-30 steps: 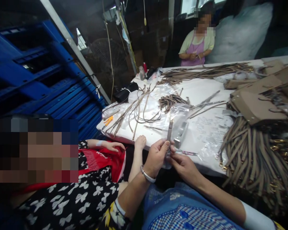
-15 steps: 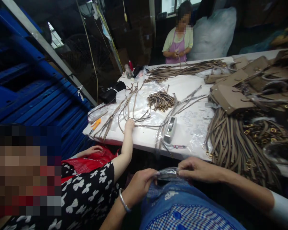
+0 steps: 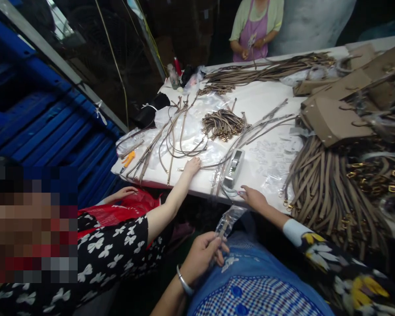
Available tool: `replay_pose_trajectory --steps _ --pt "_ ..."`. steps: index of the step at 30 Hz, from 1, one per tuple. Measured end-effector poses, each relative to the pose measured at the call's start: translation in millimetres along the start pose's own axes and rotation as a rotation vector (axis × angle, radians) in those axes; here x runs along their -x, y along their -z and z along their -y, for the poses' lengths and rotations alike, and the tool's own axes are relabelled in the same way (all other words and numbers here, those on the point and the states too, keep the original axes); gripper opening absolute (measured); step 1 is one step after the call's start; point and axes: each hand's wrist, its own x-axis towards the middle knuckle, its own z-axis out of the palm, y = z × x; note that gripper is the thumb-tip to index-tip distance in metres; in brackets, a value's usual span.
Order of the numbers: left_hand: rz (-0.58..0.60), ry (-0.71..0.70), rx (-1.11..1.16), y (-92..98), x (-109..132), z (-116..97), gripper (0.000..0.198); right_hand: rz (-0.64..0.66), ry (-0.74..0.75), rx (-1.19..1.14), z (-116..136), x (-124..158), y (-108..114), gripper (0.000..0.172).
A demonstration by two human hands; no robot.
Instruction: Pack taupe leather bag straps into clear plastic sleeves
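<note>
My left hand [image 3: 206,254], with a bangle at the wrist, is closed on a strap in a clear plastic sleeve [image 3: 226,221] above my lap. The sleeve stands up from my fingers towards the table edge. At the table's front edge my right hand [image 3: 255,199] pinches a slim tool with a pink and grey handle [image 3: 233,192]; its exact kind is hard to make out. Just beyond the tool lies a silver box-shaped device [image 3: 234,169]. To the right, a thick bundle of taupe straps [image 3: 329,184] with gold clasps hangs over the edge.
A co-worker's hand [image 3: 192,166] rests on a strap at my left. Behind it are a pile of short straps [image 3: 224,124] and an orange-handled tool [image 3: 129,159]. Taupe bags [image 3: 339,116] are heaped at right. Another person [image 3: 255,30] stands across the white table [image 3: 266,94].
My right hand has let go of the sleeved strap and reached forward to the slim tool on the table. The left hand keeps the strap, now tilted upward. The co-worker's hand has slid right.
</note>
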Motion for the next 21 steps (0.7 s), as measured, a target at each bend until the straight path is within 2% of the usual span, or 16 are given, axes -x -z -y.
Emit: replay_pose_trajectory --steps 4,8,12,17,21 --pt "-0.164 -0.016 0.205 2.0 -6.0 3.1 0.042 0.063 0.001 0.123 -12.7 -22.3 -16.2 0.032" --pt "-0.229 -0.017 0.369 6.2 -17.7 8.5 0.042 0.077 0.107 0.126 -19.7 -15.1 -12.1 0.021" --pt "-0.221 -0.043 0.423 10.5 -32.5 11.3 0.047 0.046 0.251 0.014 -12.5 22.4 1.5 0.023" --pt "-0.268 -0.084 0.316 8.7 -49.7 5.5 0.050 0.044 0.474 -0.360 26.9 88.4 14.0 0.024" --pt "-0.183 -0.051 0.216 2.2 -54.5 -3.5 0.055 0.165 0.530 -0.389 59.7 121.6 13.8 0.023"
